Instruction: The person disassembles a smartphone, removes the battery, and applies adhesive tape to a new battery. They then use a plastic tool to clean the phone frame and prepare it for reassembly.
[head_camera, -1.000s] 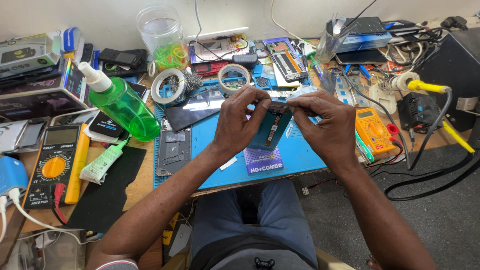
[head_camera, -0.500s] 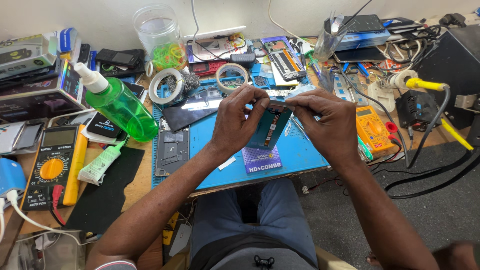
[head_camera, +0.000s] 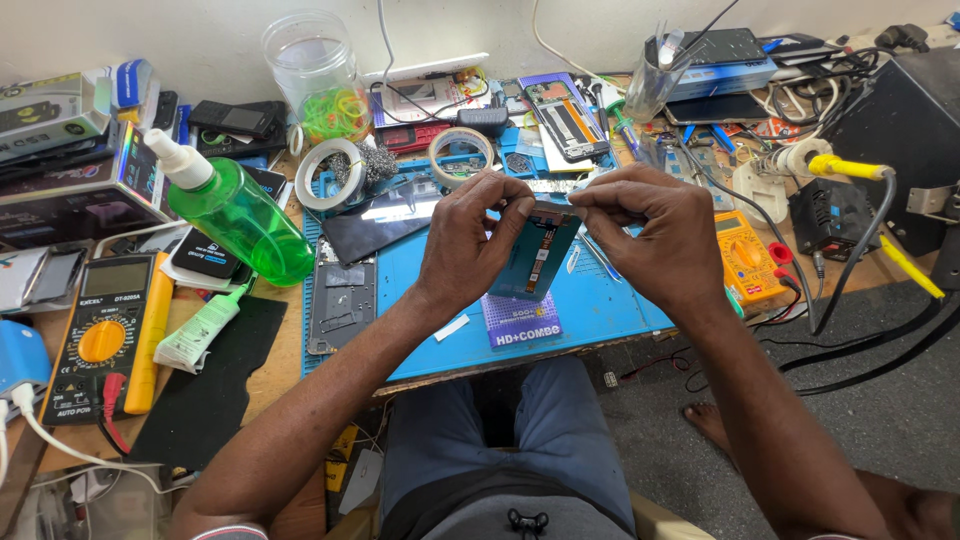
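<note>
Both my hands hold an opened phone part (head_camera: 537, 262), a teal panel with a flex cable down its middle, upright above the blue work mat (head_camera: 620, 305). My left hand (head_camera: 466, 245) grips its left edge and top corner. My right hand (head_camera: 655, 237) pinches its top right corner with thumb and forefinger. A phone frame (head_camera: 340, 305) lies on the mat to the left of my left hand.
A green liquid bottle (head_camera: 240, 215) lies tilted at left beside a yellow multimeter (head_camera: 100, 340). Tape rolls (head_camera: 458, 155), a clear jar (head_camera: 318, 75) and phones crowd the back. An orange meter (head_camera: 745, 258) and a yellow-handled tool (head_camera: 850, 168) sit at right.
My hands have tilted the phone part a little and lifted it toward me; my fingers have shifted along its top edge. The things on the bench have stayed put.
</note>
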